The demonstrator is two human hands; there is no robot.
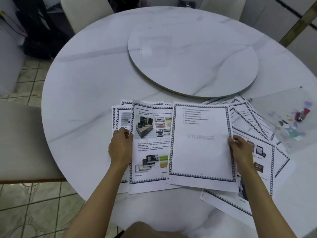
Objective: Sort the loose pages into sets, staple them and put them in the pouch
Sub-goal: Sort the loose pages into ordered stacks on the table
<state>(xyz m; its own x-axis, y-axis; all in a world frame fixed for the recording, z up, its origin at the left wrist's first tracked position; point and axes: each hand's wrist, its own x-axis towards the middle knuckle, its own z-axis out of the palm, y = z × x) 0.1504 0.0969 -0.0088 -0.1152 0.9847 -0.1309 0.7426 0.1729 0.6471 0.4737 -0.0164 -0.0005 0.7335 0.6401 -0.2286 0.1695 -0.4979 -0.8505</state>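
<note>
Printed pages with dark patterned borders lie near the table's front edge. My right hand (240, 150) pinches the right edge of a mostly blank page marked STORAGE (200, 143). It overlaps a page with pictures of storage media (151, 134) in the left pile. My left hand (121, 148) grips that pile's left edge, fingers curled over the pages beneath (120, 117). More loose pages (253, 121) fan out on the right. A clear plastic pouch (288, 114) with small coloured items inside lies at the far right. No stapler is in view.
The round white marble table (96, 86) carries a raised turntable disc (192, 60) in its middle. Pale chairs (85, 12) stand behind the table and another at the left (18, 143). Dark bags (39, 31) sit on the tiled floor at the back left.
</note>
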